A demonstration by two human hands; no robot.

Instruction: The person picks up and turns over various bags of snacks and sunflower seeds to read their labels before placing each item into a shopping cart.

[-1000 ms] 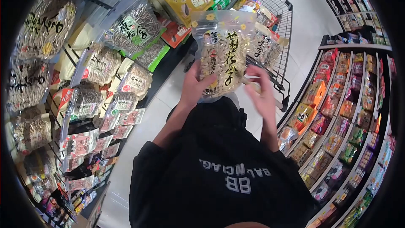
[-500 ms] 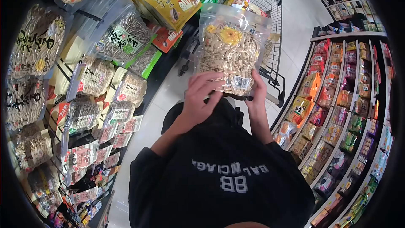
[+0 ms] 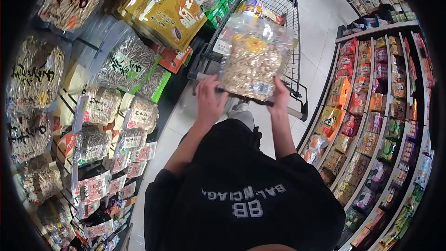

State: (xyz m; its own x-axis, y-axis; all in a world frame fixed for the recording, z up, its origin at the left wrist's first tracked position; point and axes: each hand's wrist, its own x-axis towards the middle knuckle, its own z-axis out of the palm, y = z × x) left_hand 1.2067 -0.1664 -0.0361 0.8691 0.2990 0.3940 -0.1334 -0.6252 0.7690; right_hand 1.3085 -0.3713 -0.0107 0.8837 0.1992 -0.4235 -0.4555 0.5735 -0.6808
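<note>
A clear plastic bag of sunflower seeds (image 3: pixel 253 62) with a yellow flower print is held out in front of me, its lower edge toward my body. My right hand (image 3: pixel 279 97) grips its lower right corner, with the thumb on the front. At the lower left corner is my left hand (image 3: pixel 211 96), its fingers bent and right at the bag's edge. Behind the bag stands a wire shopping cart (image 3: pixel 291 42) with several packages in it. The bag overlaps the cart's basket in this view.
To the left, a shelf rack holds hanging seed bags (image 3: pixel 125 60) and gold packets (image 3: pixel 174 11). Shelves of colourful snack packs (image 3: pixel 371 97) line the right side. Pale floor tiles (image 3: pixel 320 0) run between them, and a shoe (image 3: pixel 242 114) shows below the bag.
My left hand has moved from the bag's front down and left to its lower corner. The bag has shifted slightly, and the cart appears further left in view.
</note>
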